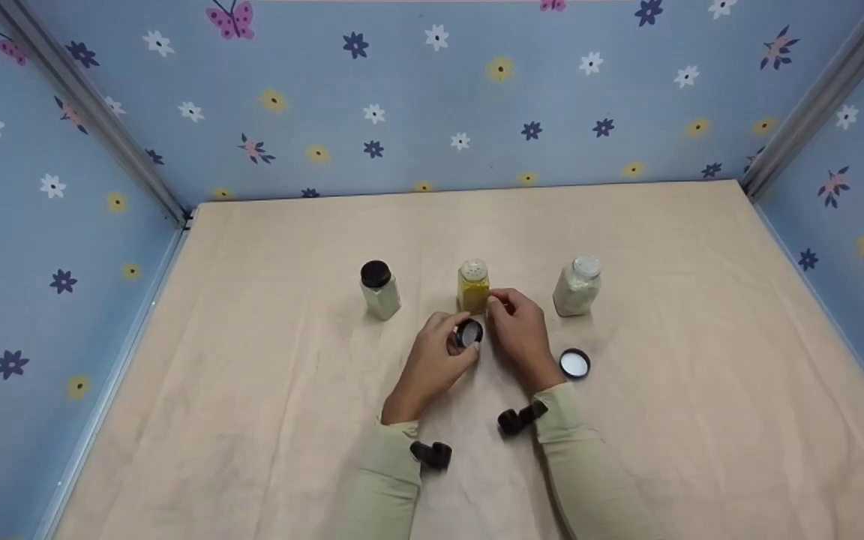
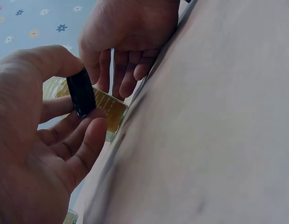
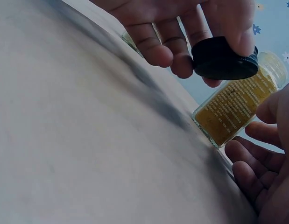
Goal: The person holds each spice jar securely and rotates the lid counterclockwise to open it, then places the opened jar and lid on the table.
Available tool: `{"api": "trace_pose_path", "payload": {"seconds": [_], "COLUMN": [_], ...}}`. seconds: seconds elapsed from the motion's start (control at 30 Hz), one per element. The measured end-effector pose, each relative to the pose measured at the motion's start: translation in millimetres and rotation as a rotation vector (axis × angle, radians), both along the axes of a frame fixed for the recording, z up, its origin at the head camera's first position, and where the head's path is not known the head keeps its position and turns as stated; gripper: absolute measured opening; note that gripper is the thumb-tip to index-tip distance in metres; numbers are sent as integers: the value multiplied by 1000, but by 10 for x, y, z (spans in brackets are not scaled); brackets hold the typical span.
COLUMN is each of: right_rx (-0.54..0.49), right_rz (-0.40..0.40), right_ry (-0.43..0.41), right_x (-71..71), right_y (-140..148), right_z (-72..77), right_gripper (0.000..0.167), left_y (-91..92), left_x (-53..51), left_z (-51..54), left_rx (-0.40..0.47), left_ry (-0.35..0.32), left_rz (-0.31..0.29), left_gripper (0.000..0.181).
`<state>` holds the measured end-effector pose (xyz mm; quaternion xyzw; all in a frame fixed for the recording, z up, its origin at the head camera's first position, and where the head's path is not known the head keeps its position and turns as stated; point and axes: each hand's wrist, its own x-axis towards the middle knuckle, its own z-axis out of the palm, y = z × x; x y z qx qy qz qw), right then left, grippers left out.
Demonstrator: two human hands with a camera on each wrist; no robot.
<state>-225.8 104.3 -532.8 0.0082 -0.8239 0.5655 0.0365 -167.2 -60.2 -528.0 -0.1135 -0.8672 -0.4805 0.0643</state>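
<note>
by the yellow jar [image 1: 472, 295], the left hand [image 1: 433, 358] pinches a black lid [image 1: 469, 334]; whether the right hand [image 1: 522, 330] grips anything is unclear.

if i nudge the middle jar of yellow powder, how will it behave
The jar is taller than wide, so it may tip if pushed high. Its flat sides suggest sliding over rolling. The holed top is uncovered, so powder could spill.
</note>
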Motion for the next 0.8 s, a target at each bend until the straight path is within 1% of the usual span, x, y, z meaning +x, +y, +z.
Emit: {"api": "trace_pose_path", "payload": {"seconds": [0.13,0.4,0.67,0.8], "right_rx": [0,1,14,5], "right_rz": [2,3,1,-1], "right_ry": [-4,-11,10,-3], "right_x": [4,1,5,12], "right_y": [-1,-11,-11,-4], "right_z": [7,2,-1,8], "right_gripper": [25,25,25,26], "left_y": [2,1,26,50], "left_x": [6,21,35,36], "left_z": [-13,-25,-15,-11], "left_rx": [-8,-45,-102,-144], "left_ry": [-3,-63,-18,1], "left_rz": [-9,-30,-68,-88], "left_gripper": [50,53,57,59]}}
